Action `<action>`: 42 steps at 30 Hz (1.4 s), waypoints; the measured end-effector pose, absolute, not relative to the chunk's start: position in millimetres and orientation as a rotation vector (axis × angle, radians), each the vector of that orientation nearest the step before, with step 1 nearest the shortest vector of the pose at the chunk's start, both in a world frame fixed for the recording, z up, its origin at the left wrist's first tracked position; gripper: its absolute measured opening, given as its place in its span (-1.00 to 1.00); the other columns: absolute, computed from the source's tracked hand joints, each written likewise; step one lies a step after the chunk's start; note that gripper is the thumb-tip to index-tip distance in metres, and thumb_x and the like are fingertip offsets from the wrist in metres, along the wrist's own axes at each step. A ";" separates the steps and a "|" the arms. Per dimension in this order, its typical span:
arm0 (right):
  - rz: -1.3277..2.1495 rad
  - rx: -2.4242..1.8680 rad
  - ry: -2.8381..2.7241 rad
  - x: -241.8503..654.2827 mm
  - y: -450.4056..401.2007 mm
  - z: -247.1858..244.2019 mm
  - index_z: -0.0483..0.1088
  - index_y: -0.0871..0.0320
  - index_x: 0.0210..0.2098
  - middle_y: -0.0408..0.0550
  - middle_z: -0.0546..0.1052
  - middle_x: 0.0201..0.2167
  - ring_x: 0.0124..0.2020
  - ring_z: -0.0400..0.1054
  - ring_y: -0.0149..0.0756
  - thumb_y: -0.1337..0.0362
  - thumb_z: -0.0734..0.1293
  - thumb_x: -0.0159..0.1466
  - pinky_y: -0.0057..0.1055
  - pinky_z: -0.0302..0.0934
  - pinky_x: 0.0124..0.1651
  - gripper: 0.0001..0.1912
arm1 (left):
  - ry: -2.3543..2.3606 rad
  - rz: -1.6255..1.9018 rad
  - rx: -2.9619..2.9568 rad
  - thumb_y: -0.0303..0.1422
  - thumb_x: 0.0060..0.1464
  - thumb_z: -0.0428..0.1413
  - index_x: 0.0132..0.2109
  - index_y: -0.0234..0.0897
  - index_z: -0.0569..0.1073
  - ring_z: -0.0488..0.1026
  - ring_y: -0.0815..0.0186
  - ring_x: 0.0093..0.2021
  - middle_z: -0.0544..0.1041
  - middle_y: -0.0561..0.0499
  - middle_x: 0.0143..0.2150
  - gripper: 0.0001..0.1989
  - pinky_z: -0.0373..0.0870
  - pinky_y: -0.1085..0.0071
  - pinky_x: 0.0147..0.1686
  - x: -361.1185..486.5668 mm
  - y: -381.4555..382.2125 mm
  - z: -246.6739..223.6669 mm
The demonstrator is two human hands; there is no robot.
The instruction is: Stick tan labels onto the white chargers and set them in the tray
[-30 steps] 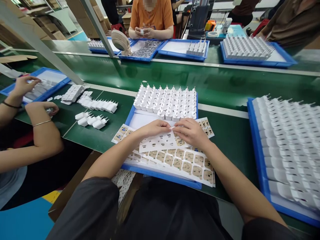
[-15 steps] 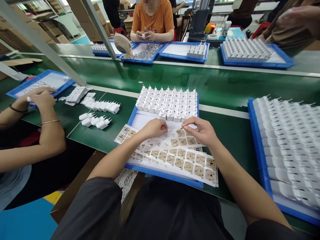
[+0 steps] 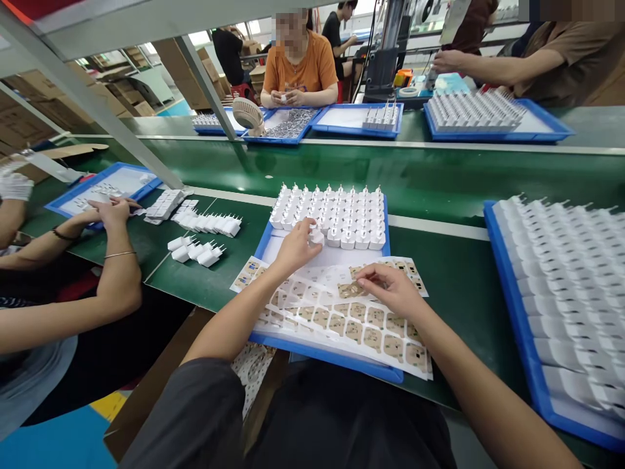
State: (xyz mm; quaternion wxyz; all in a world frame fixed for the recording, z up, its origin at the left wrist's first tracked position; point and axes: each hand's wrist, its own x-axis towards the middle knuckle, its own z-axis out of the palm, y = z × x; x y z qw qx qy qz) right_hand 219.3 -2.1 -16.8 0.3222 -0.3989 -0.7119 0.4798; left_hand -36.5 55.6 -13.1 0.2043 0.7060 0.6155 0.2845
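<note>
Left hand (image 3: 299, 249): plug (image 3: 317, 236) grasped between fingertips
Right hand (image 3: 390, 288): stickers (image 3: 348, 290) under fingertips, grip unclear
Green bench (image 3: 444, 264): co-worker (image 3: 300, 75) seated across

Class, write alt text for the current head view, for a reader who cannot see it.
A person's left hand touches a white plug beside plug rows in a blue tray; the right hand touches patterned sheets lying across the tray's near part.

Brown cartons (image 3: 27, 124) stand back left, blue floor (image 3: 56, 446) lower left.
</note>
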 end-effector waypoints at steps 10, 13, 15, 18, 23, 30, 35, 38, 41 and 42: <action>1.273 -0.629 -1.826 216.5 -29.5 3.0 0.49 0.10 -0.26 -0.06 0.56 -0.37 -0.32 0.46 -0.28 0.29 0.37 0.30 -0.32 0.33 -0.20 -0.95 | 0.812 0.877 0.989 -0.13 -0.26 0.37 -0.06 -0.18 0.27 0.43 0.36 -0.31 0.43 0.07 -0.28 -0.36 0.40 0.44 -0.29 10.7 4.6 3.6; 1.305 -0.577 -1.770 218.6 -31.7 5.5 0.48 0.10 -0.26 -0.07 0.54 -0.37 -0.33 0.44 -0.29 0.31 0.36 0.31 -0.33 0.32 -0.22 -0.96 | 0.746 0.797 1.169 -0.14 -0.28 0.42 0.01 -0.16 0.28 0.46 0.33 -0.28 0.48 0.02 -0.20 -0.27 0.39 0.42 -0.27 5.5 5.2 -2.2; 1.339 -0.568 -1.705 220.2 -31.0 5.6 0.48 0.09 -0.25 -0.07 0.53 -0.36 -0.33 0.43 -0.30 0.32 0.36 0.31 -0.35 0.31 -0.23 -0.96 | 0.730 0.750 1.394 -0.19 -0.20 0.42 0.05 -0.17 0.32 0.49 0.27 -0.19 0.51 -0.05 -0.12 -0.32 0.41 0.37 -0.16 0.6 5.0 -2.4; 1.383 -0.613 -1.616 221.5 -28.7 4.6 0.49 0.09 -0.25 -0.09 0.51 -0.37 -0.36 0.39 -0.33 0.31 0.37 0.30 -0.38 0.29 -0.28 -0.96 | 0.811 0.736 1.687 -0.21 -0.03 0.34 0.06 -0.21 0.42 0.46 0.21 -0.02 0.51 -0.11 -0.01 -0.48 0.38 0.30 0.02 0.2 -1.3 0.0; 1.390 -0.658 -1.550 219.0 -26.6 1.1 0.48 0.09 -0.27 -0.09 0.48 -0.37 -0.34 0.38 -0.33 0.28 0.37 0.31 -0.37 0.29 -0.26 -0.96 | 0.931 0.851 1.808 -0.20 0.10 0.25 0.22 -0.06 0.39 0.39 0.22 0.05 0.40 -0.10 0.07 -0.46 0.46 0.41 -0.13 8.2 -12.6 1.1; 1.398 -0.672 -1.503 213.0 -28.1 -5.3 0.48 0.08 -0.30 -0.09 0.50 -0.38 -0.33 0.39 -0.30 0.21 0.39 0.29 -0.34 0.31 -0.25 -0.91 | 0.894 0.800 1.877 -0.27 0.17 0.17 0.39 -0.05 0.13 0.38 0.18 0.11 0.39 -0.12 0.18 -0.31 0.40 0.27 0.07 9.8 -12.8 -6.2; 1.440 -0.696 -1.426 210.3 -26.3 -13.8 0.48 0.07 -0.32 -0.12 0.49 -0.40 -0.34 0.38 -0.31 0.18 0.42 0.26 -0.35 0.31 -0.26 -0.89 | 0.965 0.838 1.881 -0.29 0.11 0.22 0.38 -0.08 0.14 0.37 0.16 0.14 0.48 -0.08 0.16 -0.26 0.33 0.23 0.13 12.2 -11.3 -7.3; 1.457 -0.773 -1.303 208.9 -23.7 -18.7 0.47 0.07 -0.33 -0.11 0.47 -0.40 -0.36 0.37 -0.31 0.11 0.44 0.21 -0.35 0.32 -0.28 -0.82 | 0.981 0.871 1.786 -0.29 0.11 0.23 0.32 -0.16 0.20 0.40 0.17 0.17 0.48 -0.12 0.18 -0.33 0.31 0.25 0.15 12.9 -9.1 -3.3; 1.408 -0.837 -1.266 209.1 -20.8 -20.0 0.45 0.06 -0.32 -0.11 0.46 -0.40 -0.37 0.35 -0.30 0.07 0.44 0.20 -0.36 0.32 -0.31 -0.79 | 0.989 0.899 1.764 -0.36 0.09 0.22 0.14 -0.24 0.31 0.45 0.18 0.14 0.49 -0.16 0.17 -0.52 0.31 0.27 0.14 12.6 -6.0 -0.2; 1.399 -0.850 -1.261 209.7 -19.8 -19.8 0.45 0.06 -0.32 -0.11 0.46 -0.40 -0.38 0.35 -0.30 0.07 0.44 0.19 -0.37 0.31 -0.32 -0.79 | 0.995 0.899 1.761 -0.39 0.08 0.21 0.09 -0.25 0.32 0.46 0.19 0.11 0.50 -0.15 0.16 -0.57 0.32 0.28 0.11 12.5 -5.1 0.2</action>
